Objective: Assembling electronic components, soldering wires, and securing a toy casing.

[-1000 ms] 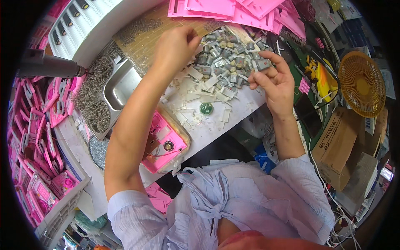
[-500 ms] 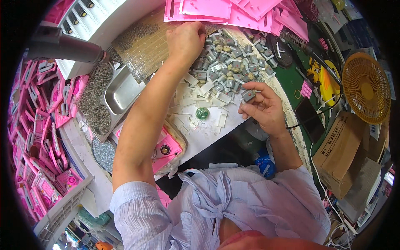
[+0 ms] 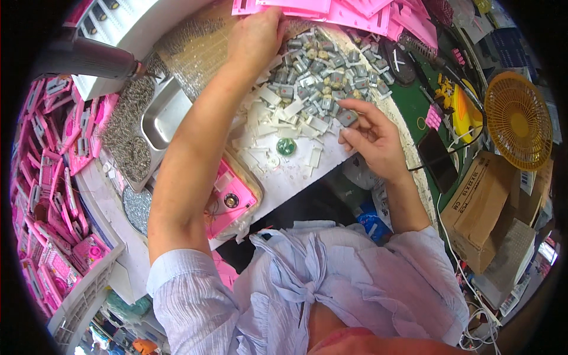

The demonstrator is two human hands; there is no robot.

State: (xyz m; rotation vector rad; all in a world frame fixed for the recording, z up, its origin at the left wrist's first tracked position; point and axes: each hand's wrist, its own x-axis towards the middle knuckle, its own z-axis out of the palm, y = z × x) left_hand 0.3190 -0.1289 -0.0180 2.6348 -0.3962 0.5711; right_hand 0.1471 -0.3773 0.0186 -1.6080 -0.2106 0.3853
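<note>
In my right hand (image 3: 378,139), a small grey gear motor (image 3: 348,118) with a reddish mark is pinched between thumb and fingers. It is held just above the front right of a heap of similar grey motors (image 3: 334,77). My left hand (image 3: 255,36) reaches far across the table to the near edge of the stacked pink plastic panels (image 3: 355,18). Its fingers are curled, and what they hold, if anything, is hidden. White plastic pieces (image 3: 293,109) lie scattered below the heap, close to a round green object (image 3: 286,147).
A pink casing (image 3: 228,198) lies under my left forearm. Farther left are a metal tray (image 3: 163,121), heaped small metal parts (image 3: 127,130), a powered tool (image 3: 89,58) and a crate of pink assemblies (image 3: 56,195). A yellow fan (image 3: 519,121) and cardboard box (image 3: 482,207) stand right.
My left hand has moved farther away, up to the pink panels. My right hand still holds the grey gear motor, which has turned slightly. The whole view has shifted a little.
</note>
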